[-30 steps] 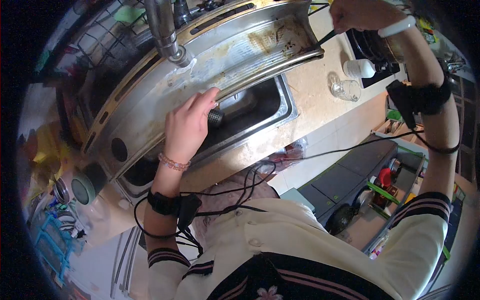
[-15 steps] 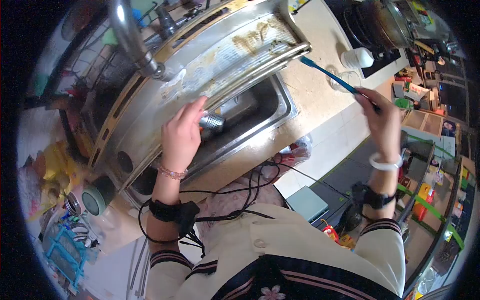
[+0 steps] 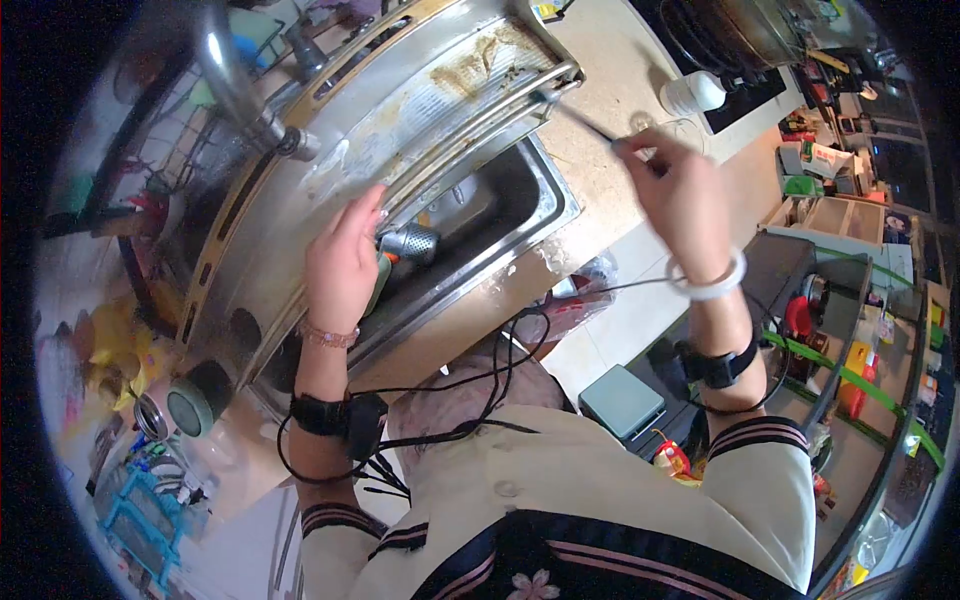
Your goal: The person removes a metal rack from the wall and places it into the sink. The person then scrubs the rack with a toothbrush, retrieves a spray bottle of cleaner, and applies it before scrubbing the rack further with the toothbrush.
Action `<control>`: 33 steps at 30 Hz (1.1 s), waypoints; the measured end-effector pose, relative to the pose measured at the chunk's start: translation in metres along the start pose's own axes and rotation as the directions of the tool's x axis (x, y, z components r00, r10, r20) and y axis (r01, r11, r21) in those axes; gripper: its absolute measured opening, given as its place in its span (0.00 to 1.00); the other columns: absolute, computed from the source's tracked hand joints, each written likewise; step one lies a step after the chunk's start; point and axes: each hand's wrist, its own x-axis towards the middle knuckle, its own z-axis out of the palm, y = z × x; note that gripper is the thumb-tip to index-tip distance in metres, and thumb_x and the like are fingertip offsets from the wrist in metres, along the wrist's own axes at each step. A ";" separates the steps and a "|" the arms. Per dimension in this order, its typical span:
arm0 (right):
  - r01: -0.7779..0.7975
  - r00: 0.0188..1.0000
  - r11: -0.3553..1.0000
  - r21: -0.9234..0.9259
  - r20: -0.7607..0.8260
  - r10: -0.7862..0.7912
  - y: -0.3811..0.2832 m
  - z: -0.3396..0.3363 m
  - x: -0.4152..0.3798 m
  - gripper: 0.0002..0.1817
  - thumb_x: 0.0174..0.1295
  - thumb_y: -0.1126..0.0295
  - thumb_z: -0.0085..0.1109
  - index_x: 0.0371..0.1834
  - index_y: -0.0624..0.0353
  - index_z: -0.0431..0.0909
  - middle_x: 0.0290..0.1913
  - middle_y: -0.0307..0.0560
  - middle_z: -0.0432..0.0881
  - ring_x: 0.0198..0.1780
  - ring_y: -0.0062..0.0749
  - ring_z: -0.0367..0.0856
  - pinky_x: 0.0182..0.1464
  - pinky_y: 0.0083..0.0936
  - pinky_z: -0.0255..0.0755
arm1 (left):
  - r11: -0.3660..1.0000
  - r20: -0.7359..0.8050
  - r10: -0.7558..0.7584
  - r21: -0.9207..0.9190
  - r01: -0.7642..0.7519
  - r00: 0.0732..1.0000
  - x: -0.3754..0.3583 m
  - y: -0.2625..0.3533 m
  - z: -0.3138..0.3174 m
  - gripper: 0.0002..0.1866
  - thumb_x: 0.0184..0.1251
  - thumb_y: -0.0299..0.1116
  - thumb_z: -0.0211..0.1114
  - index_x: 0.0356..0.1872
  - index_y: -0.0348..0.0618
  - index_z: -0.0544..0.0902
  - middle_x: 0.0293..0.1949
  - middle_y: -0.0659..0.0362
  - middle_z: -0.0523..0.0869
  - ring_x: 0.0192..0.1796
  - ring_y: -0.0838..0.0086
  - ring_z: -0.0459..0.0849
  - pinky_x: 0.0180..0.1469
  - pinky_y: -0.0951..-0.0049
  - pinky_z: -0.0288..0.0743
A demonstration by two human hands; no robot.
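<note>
A long, greasy metal panel (image 3: pixel 400 127) with brown stains at its far right end lies tilted across the sink (image 3: pixel 555 195). My left hand (image 3: pixel 343 250) is closed on its near rim, fingers together along the edge. In my right hand (image 3: pixel 680 190) is a thin-handled toothbrush (image 3: pixel 585 122), blurred by motion. Its head is right at the panel's right corner. Below the rim, a perforated metal cylinder (image 3: pixel 410 243) sits in the sink. Above the panel hangs the faucet (image 3: pixel 240 95).
A white bottle (image 3: pixel 692 94) and a clear glass (image 3: pixel 682 137) stand on the right counter (image 3: pixel 605 185), near the stove with a large pot (image 3: pixel 735 35). A green-lidded jar (image 3: pixel 190 408) is at left. Black cables (image 3: pixel 500 370) loop between my wrists.
My right hand has moved left with the toothbrush, bringing its head to the panel's corner. My left hand keeps its place on the rim, while the whole view has shifted slightly.
</note>
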 end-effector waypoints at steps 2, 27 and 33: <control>0.070 0.997 0.997 0.024 0.011 -0.070 -0.010 0.006 -0.010 0.09 0.56 0.60 0.59 0.31 0.51 0.83 0.21 0.51 0.81 0.24 0.42 0.81 0.25 0.33 0.72 | 1.000 0.013 -0.011 0.029 0.010 1.000 0.002 0.000 -0.001 0.18 0.60 0.20 0.53 0.51 0.47 0.76 0.38 0.51 0.82 0.40 0.58 0.83 0.39 0.65 0.75; 0.371 0.928 0.844 0.389 -0.183 -0.324 -0.027 0.115 -0.019 0.23 0.61 0.73 0.49 0.60 0.67 0.63 0.56 0.62 0.70 0.56 0.49 0.70 0.58 0.36 0.64 | 0.933 -0.416 0.152 0.361 0.010 0.896 -0.142 0.027 -0.139 0.07 0.52 0.34 0.65 0.29 0.44 0.79 0.41 0.56 0.78 0.47 0.61 0.75 0.51 0.62 0.66; 0.323 0.946 0.804 0.499 -0.177 -0.270 -0.137 -0.030 -0.088 0.19 0.65 0.68 0.45 0.58 0.64 0.67 0.56 0.55 0.72 0.56 0.43 0.73 0.59 0.33 0.64 | 0.774 -0.655 0.275 0.585 0.242 0.704 -0.232 0.096 -0.251 0.12 0.45 0.24 0.64 0.34 0.48 0.77 0.41 0.57 0.77 0.46 0.61 0.75 0.52 0.58 0.65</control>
